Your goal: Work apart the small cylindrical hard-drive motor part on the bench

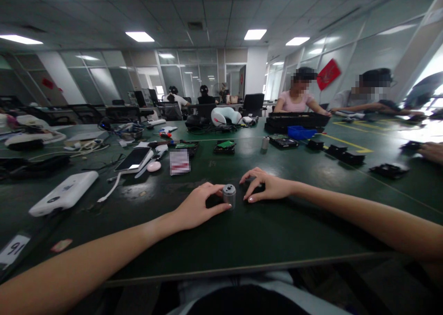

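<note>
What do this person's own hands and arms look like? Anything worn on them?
The left hand and right hand are ordinary human hands with slender fingers, and no gloves, rings, watch or bracelet show. The left forearm and right forearm have no visible sleeves, markings or cables. Whether the nails are polished is too small to tell.

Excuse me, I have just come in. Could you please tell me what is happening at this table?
A person sits at a dark green table with a small, grey metal cylinder standing upright before them. The left hand has its thumb and fingers around the cylinder's side; how firmly, I cannot tell. The right hand is open and curved, apart from it. A smaller, silvery cylinder stands farther back. Beyond, a co-worker in pink is behind a long, black tray.
</note>
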